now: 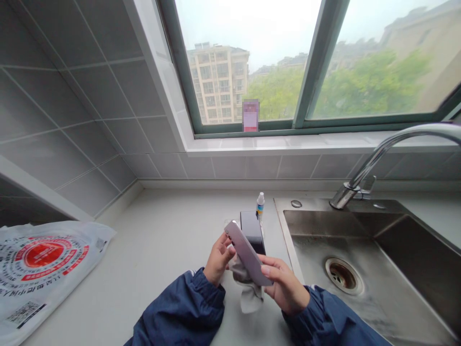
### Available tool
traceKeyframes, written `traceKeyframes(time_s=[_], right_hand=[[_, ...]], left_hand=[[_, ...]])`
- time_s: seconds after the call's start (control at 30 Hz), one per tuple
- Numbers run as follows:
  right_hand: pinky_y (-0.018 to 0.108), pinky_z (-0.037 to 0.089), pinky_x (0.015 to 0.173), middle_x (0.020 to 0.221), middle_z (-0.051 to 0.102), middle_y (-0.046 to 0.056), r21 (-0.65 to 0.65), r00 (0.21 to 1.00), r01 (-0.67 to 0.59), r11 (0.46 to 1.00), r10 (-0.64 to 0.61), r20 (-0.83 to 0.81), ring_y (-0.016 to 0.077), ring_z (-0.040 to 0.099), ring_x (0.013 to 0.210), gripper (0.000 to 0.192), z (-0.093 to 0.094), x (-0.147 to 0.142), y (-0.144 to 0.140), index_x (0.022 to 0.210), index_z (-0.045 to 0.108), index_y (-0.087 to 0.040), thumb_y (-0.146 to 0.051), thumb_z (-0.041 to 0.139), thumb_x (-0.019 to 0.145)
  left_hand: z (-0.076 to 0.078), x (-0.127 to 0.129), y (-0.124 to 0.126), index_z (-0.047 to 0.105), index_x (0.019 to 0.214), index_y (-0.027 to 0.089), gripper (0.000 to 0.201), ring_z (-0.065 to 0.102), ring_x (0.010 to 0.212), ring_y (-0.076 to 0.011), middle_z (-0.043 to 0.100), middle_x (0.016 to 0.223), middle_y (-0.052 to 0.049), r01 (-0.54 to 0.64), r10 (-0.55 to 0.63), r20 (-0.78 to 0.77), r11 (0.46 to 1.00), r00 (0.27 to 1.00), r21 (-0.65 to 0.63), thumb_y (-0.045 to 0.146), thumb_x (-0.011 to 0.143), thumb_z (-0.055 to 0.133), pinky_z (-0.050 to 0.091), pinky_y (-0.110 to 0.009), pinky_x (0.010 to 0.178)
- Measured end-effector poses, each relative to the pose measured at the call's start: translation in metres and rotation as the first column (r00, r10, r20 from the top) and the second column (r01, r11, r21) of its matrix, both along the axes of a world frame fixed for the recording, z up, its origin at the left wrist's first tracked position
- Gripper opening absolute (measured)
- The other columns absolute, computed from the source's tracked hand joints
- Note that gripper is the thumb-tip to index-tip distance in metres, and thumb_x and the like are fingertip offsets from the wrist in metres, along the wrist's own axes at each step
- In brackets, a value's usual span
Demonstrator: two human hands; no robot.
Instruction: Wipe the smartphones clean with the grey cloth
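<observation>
My left hand (217,260) and my right hand (284,286) together hold a pale lilac phone (248,253), tilted with its back up, just above the counter (158,250). A grey cloth (248,293) hangs below the phone between both hands; the left hand's fingers seem to press it against the phone's underside. Behind the phone a black box-like object (252,229) lies on the counter. A small spray bottle (260,203) with a white cap and blue label stands just beyond it.
A steel sink (396,269) with a drain (342,275) lies to the right, under a curved tap (382,154). A white plastic bag (39,269) with red print lies at the left. Grey tiled walls and a window (288,62) close the back.
</observation>
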State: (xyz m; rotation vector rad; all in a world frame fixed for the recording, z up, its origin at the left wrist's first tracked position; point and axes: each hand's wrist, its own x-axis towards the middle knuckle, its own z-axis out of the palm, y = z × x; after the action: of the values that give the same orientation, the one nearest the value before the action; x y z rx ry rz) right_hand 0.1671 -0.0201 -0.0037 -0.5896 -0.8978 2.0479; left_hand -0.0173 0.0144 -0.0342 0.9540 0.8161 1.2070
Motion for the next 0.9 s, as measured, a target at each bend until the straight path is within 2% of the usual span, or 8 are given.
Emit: traceKeyframes(time_s=[0.1, 0.2, 0.37, 0.53, 0.67, 0.77, 0.83, 0.9], right_hand=[[0.046, 0.051, 0.090, 0.114, 0.069, 0.020, -0.086, 0.992, -0.072, 0.994, 0.063, -0.110, 0.0325, 0.067, 0.103, 0.054, 0.004, -0.003, -0.007, 0.124, 0.064, -0.005, -0.041, 0.061, 0.084], [0.044, 0.054, 0.084, 0.115, 0.069, 0.019, -0.231, 0.984, -0.115, 0.966, 0.080, -0.157, 0.0316, 0.068, 0.100, 0.054, 0.000, -0.007, -0.013, 0.125, 0.062, -0.007, -0.043, 0.059, 0.085], [0.033, 0.051, 0.092, 0.116, 0.069, 0.014, -0.402, 0.983, -0.059, 0.914, -0.018, -0.184, 0.0212, 0.069, 0.100, 0.049, -0.006, -0.010, -0.015, 0.125, 0.060, -0.011, -0.041, 0.059, 0.087], [0.035, 0.051, 0.092, 0.117, 0.069, 0.013, -0.425, 0.979, -0.058, 0.903, -0.033, -0.203, 0.0205, 0.069, 0.099, 0.046, -0.011, -0.010, -0.011, 0.130, 0.055, -0.012, -0.040, 0.051, 0.094], [0.039, 0.053, 0.088, 0.118, 0.069, 0.012, -0.413, 0.980, -0.072, 0.908, -0.013, -0.198, 0.0227, 0.069, 0.101, 0.047, -0.014, -0.011, -0.009, 0.128, 0.058, -0.018, -0.050, 0.047, 0.095], [0.038, 0.055, 0.080, 0.110, 0.071, 0.016, -0.413, 0.995, -0.088, 0.906, 0.057, -0.088, 0.0237, 0.071, 0.090, 0.061, -0.013, -0.010, -0.006, 0.116, 0.066, -0.012, -0.063, 0.041, 0.093], [0.036, 0.056, 0.074, 0.103, 0.072, 0.016, -0.365, 0.998, -0.048, 0.930, 0.058, 0.017, 0.0220, 0.072, 0.082, 0.059, -0.013, -0.008, -0.003, 0.108, 0.070, -0.010, -0.062, 0.047, 0.090], [0.035, 0.055, 0.072, 0.099, 0.072, 0.015, -0.291, 0.995, 0.004, 0.957, 0.024, 0.093, 0.0217, 0.071, 0.080, 0.049, -0.012, -0.005, -0.001, 0.108, 0.070, -0.010, -0.052, 0.065, 0.082]], left_hand=[[0.006, 0.001, -0.004, 0.062, 0.118, 0.016, 0.079, 0.060, 0.068, -0.0155, 0.066, 0.092, -0.010, 0.077, -0.077, 0.027, 0.997, 0.997, 0.015, 0.067, 0.059, 0.075, 0.045, -0.023, 0.055], [0.011, 0.003, -0.007, 0.058, 0.126, 0.014, 0.085, 0.063, 0.083, -0.0234, 0.067, 0.104, -0.015, 0.186, -0.192, 0.086, 0.980, 0.978, 0.070, 0.067, 0.062, 0.073, 0.051, -0.034, 0.071], [0.011, 0.006, -0.013, 0.050, 0.135, 0.016, 0.080, 0.058, 0.114, -0.0349, 0.060, 0.128, -0.019, 0.312, -0.324, 0.310, 0.946, 0.894, 0.089, 0.065, 0.073, 0.065, 0.041, -0.055, 0.101], [0.008, 0.005, -0.019, 0.045, 0.137, 0.019, 0.079, 0.054, 0.121, -0.0367, 0.056, 0.134, -0.019, 0.387, -0.379, 0.341, 0.921, 0.860, 0.046, 0.057, 0.073, 0.070, 0.038, -0.056, 0.103], [0.006, 0.009, -0.017, 0.054, 0.122, 0.021, 0.056, 0.065, 0.102, -0.0292, 0.066, 0.113, -0.012, 0.290, -0.253, 0.375, 0.956, 0.892, -0.044, 0.048, 0.076, 0.071, 0.048, -0.046, 0.091], [0.011, 0.013, -0.013, 0.055, 0.113, 0.019, 0.044, 0.067, 0.090, -0.0260, 0.068, 0.101, -0.009, 0.195, -0.108, 0.438, 0.968, 0.892, -0.159, 0.048, 0.081, 0.065, 0.050, -0.043, 0.084], [0.019, 0.013, -0.010, 0.056, 0.108, 0.018, 0.041, 0.067, 0.083, -0.0249, 0.067, 0.093, -0.008, 0.130, -0.003, 0.500, 0.967, 0.866, -0.220, 0.052, 0.085, 0.058, 0.051, -0.042, 0.079], [0.027, 0.011, -0.007, 0.056, 0.104, 0.017, 0.043, 0.066, 0.079, -0.0261, 0.066, 0.086, -0.007, 0.101, 0.062, 0.538, 0.958, 0.841, -0.269, 0.056, 0.086, 0.051, 0.051, -0.042, 0.073]])
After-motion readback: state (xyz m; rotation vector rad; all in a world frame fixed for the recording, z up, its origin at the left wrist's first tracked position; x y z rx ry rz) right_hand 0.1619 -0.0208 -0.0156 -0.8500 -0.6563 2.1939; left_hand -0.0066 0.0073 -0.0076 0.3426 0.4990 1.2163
